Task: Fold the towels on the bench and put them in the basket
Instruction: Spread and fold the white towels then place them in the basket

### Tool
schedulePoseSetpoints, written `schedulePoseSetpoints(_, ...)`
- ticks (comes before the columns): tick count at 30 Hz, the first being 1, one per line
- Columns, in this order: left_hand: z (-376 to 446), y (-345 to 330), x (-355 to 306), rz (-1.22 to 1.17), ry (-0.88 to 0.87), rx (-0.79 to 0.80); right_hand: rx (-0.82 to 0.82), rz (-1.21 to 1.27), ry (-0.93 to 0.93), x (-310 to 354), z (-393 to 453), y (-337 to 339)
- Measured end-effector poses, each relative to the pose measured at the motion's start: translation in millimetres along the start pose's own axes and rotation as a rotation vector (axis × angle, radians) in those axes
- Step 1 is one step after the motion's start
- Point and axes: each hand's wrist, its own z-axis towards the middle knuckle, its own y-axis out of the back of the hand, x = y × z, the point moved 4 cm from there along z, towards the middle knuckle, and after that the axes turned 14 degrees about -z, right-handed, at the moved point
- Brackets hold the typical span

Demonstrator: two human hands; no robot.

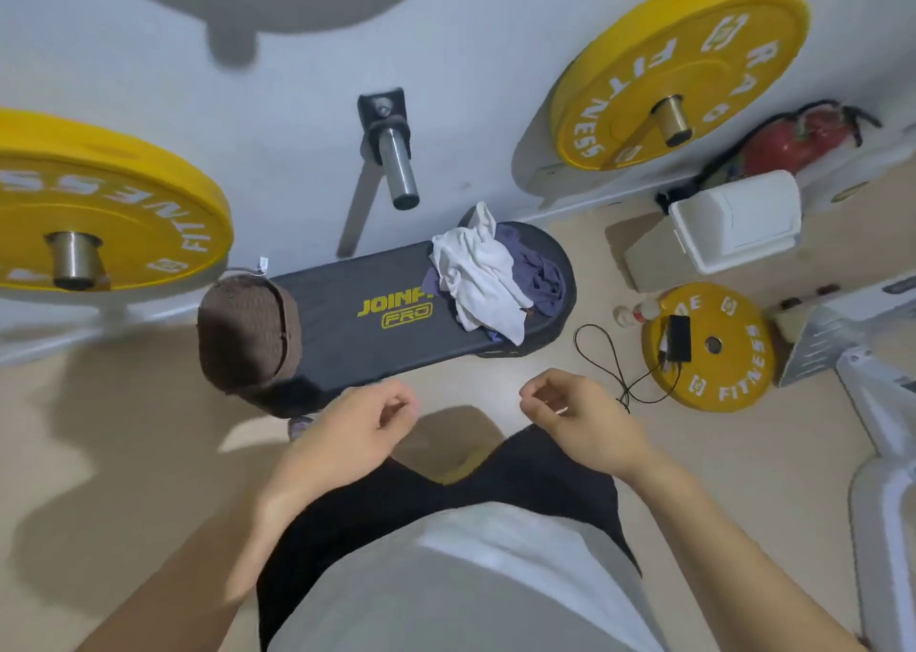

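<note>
Beige gym floor (148,428) below, white wall (297,106) behind, with yellow plates (679,61) on pegs. Dark bench (362,324) across the middle, marked with yellow letters. Brown basket (248,334) at its left end. White towel (481,275) crumpled at the right end, on top of a blue towel (540,275), both unfolded. Left hand (347,433) and right hand (580,418) low before the bench, near each other, apart from the towels, fingers loosely curled, holding nothing. Small yellow plate (733,374) on the floor at right, black device (678,338) lying on it.
</note>
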Motion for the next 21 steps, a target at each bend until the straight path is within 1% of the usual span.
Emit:
schedulePoseSetpoints(2,36.2,32.1,-1.5,0.062,-0.019,0.015,0.046,-0.035,-0.034,8.6,45.7,9.8)
schedulePoseSetpoints(4,80.1,51.0,1.2,0.053,0.004,0.000,0.079,-0.061,-0.045,2.8,105.0,17.5)
schedulePoseSetpoints(6,131.3,55.7,13.4,0.061,0.040,-0.043,0.086,-0.104,-0.052,-13.4,177.6,17.9)
schedulePoseSetpoints(8,192.1,45.1,35.7,0.068,0.069,-0.095,0.092,-0.146,-0.065,-41.1,258.4,9.8)
schedulePoseSetpoints(9,221.2,34.0,48.7,0.061,0.081,-0.113,0.098,-0.187,-0.061,-56.0,297.4,2.2)
schedulePoseSetpoints(11,276.1,2.5,76.5,0.059,0.096,-0.096,0.117,-0.274,-0.053,-85.3,361.0,-18.1)
schedulePoseSetpoints(13,327.9,-36.9,106.8,0.064,0.105,-0.062,0.140,-0.328,-0.042,-116.7,411.3,-43.0)
schedulePoseSetpoints(15,376.4,-81.2,139.9,0.018,0.089,-0.045,0.145,-0.383,-0.024,-148.4,449.6,-71.4)
schedulePoseSetpoints(18,434.4,-134.8,194.4,-0.065,0.021,-0.140,0.131,-0.454,0.000,-185.1,486.9,-113.6)
schedulePoseSetpoints(21,474.9,-170.8,238.7,-0.136,-0.089,-0.215,0.046,-0.456,0.036,-203.1,508.9,-140.4)
